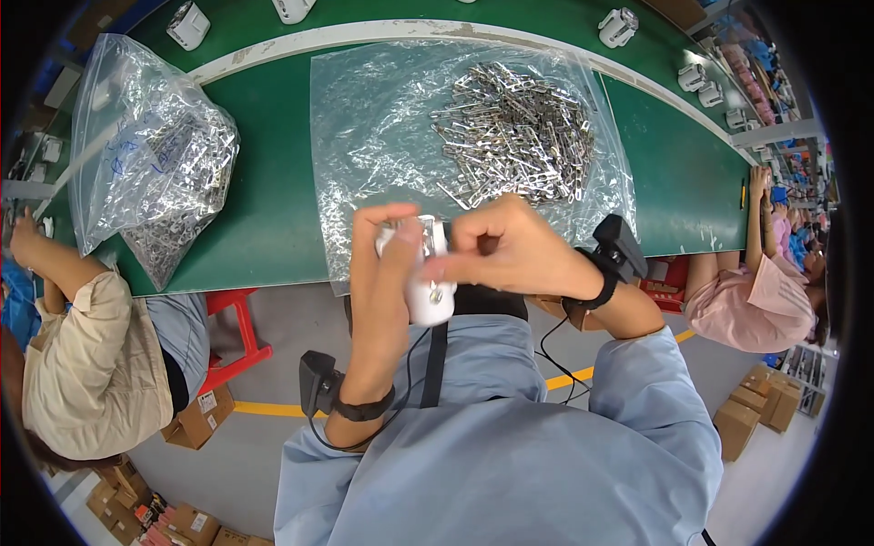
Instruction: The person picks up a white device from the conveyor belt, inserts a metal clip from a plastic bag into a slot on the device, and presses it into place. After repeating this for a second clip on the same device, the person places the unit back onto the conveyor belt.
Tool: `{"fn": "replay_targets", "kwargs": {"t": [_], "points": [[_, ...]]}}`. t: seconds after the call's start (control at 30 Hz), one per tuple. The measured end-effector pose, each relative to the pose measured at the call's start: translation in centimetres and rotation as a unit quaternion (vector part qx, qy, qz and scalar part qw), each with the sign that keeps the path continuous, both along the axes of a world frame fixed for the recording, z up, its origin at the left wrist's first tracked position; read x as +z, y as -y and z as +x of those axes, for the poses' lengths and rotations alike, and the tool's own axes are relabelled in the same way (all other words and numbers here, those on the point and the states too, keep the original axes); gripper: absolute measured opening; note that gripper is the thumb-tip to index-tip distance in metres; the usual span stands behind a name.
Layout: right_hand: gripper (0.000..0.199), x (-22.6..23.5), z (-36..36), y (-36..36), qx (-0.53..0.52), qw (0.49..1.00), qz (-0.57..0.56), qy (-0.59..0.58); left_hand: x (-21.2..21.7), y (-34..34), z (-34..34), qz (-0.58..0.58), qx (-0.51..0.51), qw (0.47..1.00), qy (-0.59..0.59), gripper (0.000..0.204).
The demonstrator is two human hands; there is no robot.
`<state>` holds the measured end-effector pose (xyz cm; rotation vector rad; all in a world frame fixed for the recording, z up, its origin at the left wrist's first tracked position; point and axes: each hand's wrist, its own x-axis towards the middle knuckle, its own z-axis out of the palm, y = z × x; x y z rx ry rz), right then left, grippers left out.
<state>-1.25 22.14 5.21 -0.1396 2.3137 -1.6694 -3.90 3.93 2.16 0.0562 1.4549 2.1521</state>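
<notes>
Housing [431, 308], white, metal showing, held over the middle of the table's [266, 232] near edge. My left hand [382, 273] is wrapped round it; my right hand [510, 244] presses at its face, can't tell if it pinches a part. Reads as mid-job: this unit unfinished, big heap of metal clips [523, 136] left toward the far edge. Clear bag [196, 150] left, reaching the near edge: blue handwriting, creased. No brand readable on the housing.

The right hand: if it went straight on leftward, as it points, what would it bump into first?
The white plastic part: the right hand seems to be touching it. Next would probably come the left hand holding it, though depth is hard to judge.
</notes>
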Motion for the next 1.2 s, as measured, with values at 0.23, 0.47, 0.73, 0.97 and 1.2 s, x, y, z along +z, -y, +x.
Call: {"fn": "replay_targets", "kwargs": {"t": [0.23,0.47,0.73,0.97,1.2], "points": [[0.028,-1.3,2.0,2.5,-0.024,0.976,0.115,-0.181,-0.1,0.1,-0.3,0.127,0.032,0.991,0.04,0.029],[0.056,-2.9,4.5,7.9,-0.225,0.923,-0.308,0.039,-0.5,-0.6,0.9,0.114,0.134,0.984,-0.015,0.038],[0.056,-2.9,5.2,9.3,-0.274,0.878,-0.389,-0.053,-0.5,-0.5,2.1,0.126,0.126,0.978,-0.109,0.046],[0.056,-5.5,6.1,11.7,-0.327,0.817,-0.47,-0.074,-0.3,0.6,3.7,0.072,0.1,0.988,-0.095,0.058],[0.047,-6.3,7.7,11.8,-0.336,0.809,-0.48,0.057,-2.0,3.8,5.5,-0.058,0.072,0.979,-0.179,0.063]]}}
